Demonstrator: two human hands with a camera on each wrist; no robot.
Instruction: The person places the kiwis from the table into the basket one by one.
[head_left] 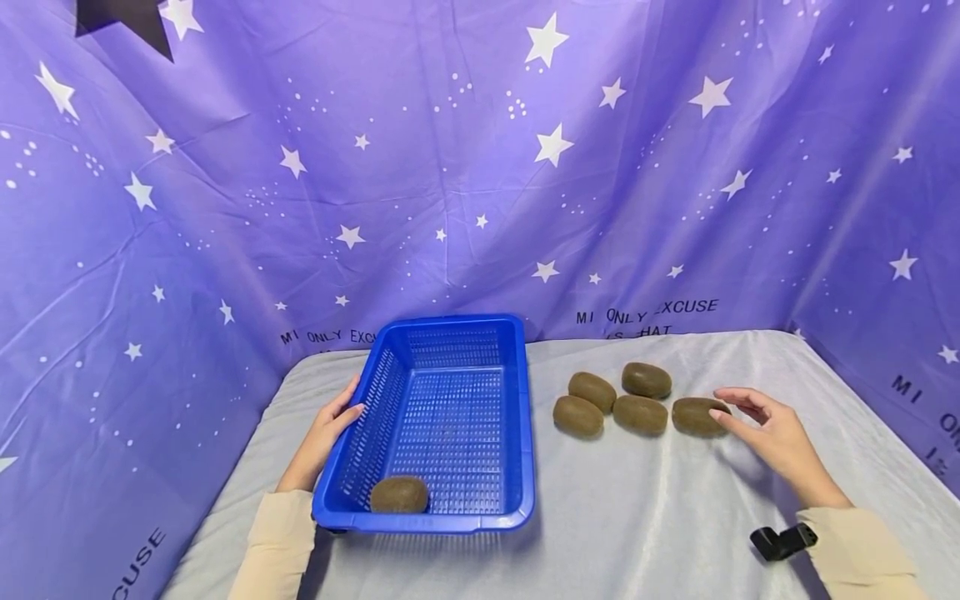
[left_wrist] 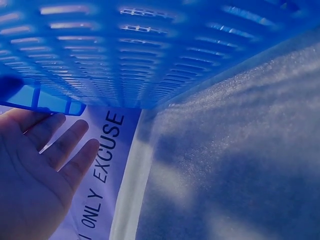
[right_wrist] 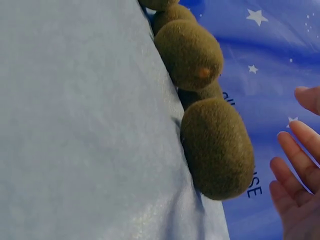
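A blue plastic basket (head_left: pixel 528 450) with slotted walls stands on the cloth, one kiwi (head_left: pixel 399 495) lying in its near left corner. At the basket's left side my left hand (head_left: pixel 322 435) holds the rim, thumb over the top and fingers outside below it. The left wrist view shows that palm (left_wrist: pixel 30 175) beneath the rim. On the right, my right hand (head_left: pixel 776 437) reaches around the end of the rightmost kiwi (head_left: pixel 699 417). In the right wrist view a gap separates its fingers (right_wrist: pixel 295 185) from that kiwi (right_wrist: pixel 217 149).
Several more kiwis, among them a front one (head_left: pixel 578 417) and a back one (head_left: pixel 647 380), lie grouped right of the basket. A pale cloth (head_left: pixel 600 517) covers the table. Purple star-printed curtains (head_left: pixel 450 167) hang behind and at both sides. A black device (head_left: pixel 783 542) sits by the right sleeve.
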